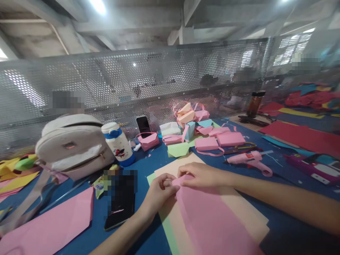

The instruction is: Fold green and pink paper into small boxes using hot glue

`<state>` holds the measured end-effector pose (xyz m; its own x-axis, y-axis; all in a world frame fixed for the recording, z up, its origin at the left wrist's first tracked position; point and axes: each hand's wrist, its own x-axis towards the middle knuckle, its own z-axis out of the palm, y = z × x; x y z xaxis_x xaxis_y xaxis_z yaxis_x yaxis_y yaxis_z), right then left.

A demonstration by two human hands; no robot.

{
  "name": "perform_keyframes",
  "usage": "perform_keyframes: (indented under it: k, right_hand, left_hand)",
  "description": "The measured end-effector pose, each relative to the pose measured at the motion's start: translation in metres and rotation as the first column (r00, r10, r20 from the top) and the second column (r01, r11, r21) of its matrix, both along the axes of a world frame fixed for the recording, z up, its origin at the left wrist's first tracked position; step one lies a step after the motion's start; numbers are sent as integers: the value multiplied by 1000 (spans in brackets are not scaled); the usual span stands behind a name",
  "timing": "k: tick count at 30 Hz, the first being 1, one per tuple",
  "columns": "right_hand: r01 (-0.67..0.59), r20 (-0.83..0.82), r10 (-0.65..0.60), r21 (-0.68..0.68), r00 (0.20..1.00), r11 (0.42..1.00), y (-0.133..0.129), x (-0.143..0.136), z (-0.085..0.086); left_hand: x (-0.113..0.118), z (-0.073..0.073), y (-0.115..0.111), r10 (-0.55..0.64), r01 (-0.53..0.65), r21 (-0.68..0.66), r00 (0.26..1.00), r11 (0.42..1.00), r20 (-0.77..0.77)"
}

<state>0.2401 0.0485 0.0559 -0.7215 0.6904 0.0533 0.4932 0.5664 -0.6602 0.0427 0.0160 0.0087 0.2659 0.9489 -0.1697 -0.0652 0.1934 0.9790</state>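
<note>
A sheet of pink paper [209, 216] lies over several peach sheets [247, 202], with a green sheet showing at their left edge. Its far end is folded and slightly raised. My left hand [162, 193] pinches the far left corner between thumb and fingers. From the right, my right hand [195, 173] presses on the same folded end, its fingers curled over the edge. The two hands almost meet there. Beyond them sit small folded paper bags, among them a green one [177, 150] and a pink one with a strap [206, 144].
A pink glue gun [248, 159] and scissors [243, 147] lie to the right. On the left are a black phone [122, 202], a white backpack [74, 145], a bottle [118, 143] and more pink paper [55, 223]. A perforated metal screen [159, 78] borders the table's far side.
</note>
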Motion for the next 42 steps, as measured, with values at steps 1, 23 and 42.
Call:
perform_keyframes:
  k: [1,23,42]
  right_hand:
    - [-3,-5,3,-50,1000,999,1,-1,-2]
    - [-130,-439,-36,-343,898,930,0,-15,-51]
    - [-81,-316,-37,-353,948,932,15,-3,-54]
  left_hand:
    - [-1,-1,2,-2,2,12,1000,1000,-17]
    - [-12,-17,-5,-89,122,177,979,977,-186]
    - [-13,-7,2,-59,63,21,986,998,-154]
